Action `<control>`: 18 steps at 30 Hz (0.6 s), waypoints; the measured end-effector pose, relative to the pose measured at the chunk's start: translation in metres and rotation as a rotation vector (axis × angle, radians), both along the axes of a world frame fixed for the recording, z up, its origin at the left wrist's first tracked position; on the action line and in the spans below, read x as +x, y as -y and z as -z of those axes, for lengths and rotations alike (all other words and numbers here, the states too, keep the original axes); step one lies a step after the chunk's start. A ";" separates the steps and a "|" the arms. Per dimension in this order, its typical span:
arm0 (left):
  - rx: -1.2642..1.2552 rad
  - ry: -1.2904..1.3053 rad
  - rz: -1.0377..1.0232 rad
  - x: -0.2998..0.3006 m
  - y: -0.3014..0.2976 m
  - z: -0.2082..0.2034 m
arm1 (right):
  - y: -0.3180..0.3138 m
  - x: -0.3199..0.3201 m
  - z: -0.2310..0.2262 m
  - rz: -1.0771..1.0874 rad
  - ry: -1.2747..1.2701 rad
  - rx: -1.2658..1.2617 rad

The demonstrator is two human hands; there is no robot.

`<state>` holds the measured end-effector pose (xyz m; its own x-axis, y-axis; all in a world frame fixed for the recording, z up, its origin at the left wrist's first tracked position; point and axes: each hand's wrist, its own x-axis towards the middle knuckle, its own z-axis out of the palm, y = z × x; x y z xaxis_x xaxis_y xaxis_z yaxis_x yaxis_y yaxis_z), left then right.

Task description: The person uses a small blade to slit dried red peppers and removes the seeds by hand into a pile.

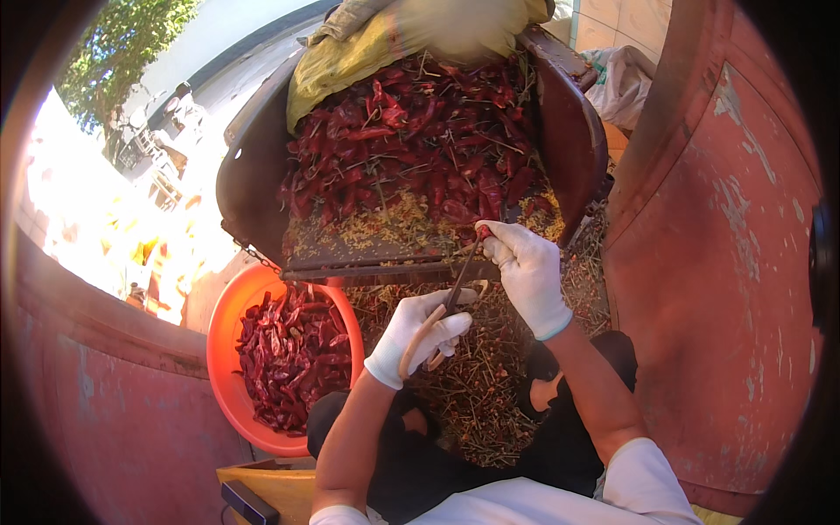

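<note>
Left hand, white-gloved, is closed on the handles of scissors. Right hand, also gloved, pinches a dried red chili at the scissor tips. Both work at the front edge of a dark tray heaped with chilies. An orange basin of chilies stands lower left; cut stems litter the ground.

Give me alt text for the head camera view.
Two white-gloved hands work over dried red chillies: the left hand grips scissors, the right hand holds a chilli at the blades. An orange basin holds cut chillies.
</note>
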<state>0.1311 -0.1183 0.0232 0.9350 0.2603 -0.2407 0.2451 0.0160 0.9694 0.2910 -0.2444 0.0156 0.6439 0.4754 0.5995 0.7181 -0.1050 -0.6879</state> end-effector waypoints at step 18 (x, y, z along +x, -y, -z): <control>0.505 0.344 -0.177 0.015 0.011 0.030 | 0.017 0.013 -0.011 -0.720 -1.532 0.401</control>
